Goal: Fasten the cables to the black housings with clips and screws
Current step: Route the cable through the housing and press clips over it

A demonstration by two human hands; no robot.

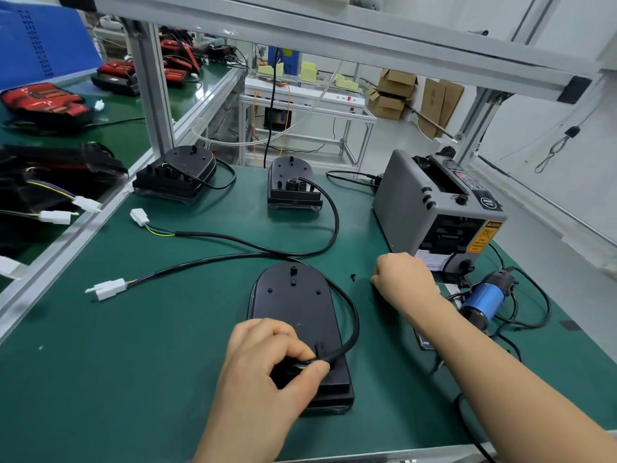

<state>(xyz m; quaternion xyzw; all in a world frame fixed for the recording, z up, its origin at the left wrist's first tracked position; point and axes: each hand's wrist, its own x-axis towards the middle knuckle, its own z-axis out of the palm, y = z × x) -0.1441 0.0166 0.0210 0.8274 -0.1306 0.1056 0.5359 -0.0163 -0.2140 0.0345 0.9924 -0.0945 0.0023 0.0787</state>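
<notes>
A black housing (pixel 293 309) lies flat on the green mat in front of me. Its black cable (pixel 354 315) loops off the right side and runs left to a white connector (pixel 107 289). My left hand (pixel 263 365) pinches the cable end against a small black clip (pixel 320 349) at the housing's near end. My right hand (pixel 404 279) rests curled on the mat to the right, fingers closed; what it holds is hidden. A tiny black screw or clip (pixel 353 277) lies just left of it. Two more housings (pixel 180 172) (pixel 290 185) with cables sit further back.
A grey tape dispenser (pixel 434 208) stands at the right. A blue electric screwdriver (pixel 484 295) with tangled cords lies near the right edge. An aluminium frame post (pixel 153 95) rises at the back left. Red and black parts crowd the left bench (pixel 50 105).
</notes>
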